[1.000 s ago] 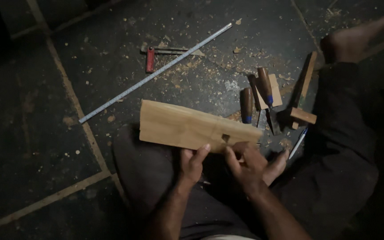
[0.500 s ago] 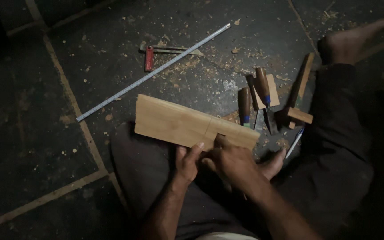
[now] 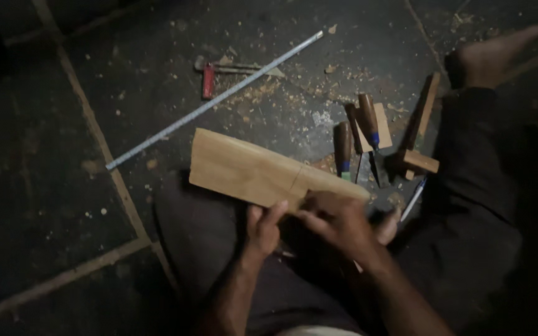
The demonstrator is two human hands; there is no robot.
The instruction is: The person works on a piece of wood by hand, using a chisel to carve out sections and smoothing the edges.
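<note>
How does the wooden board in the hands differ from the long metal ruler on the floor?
The board is wide, thick and pale brown; the ruler is thin, narrow and silvery. The board is held by the left hand and right hand over the lap; the ruler lies untouched on the floor. Both are long, straight and slanted.

Left of the wooden board (image 3: 250, 171) lies open floor; chisels (image 3: 356, 140) crowd its right, a measuring tape (image 3: 213, 102) lies beyond.

Pale wooden plank (image 3: 250, 171), apparently notched, slantwise across the lap
</note>
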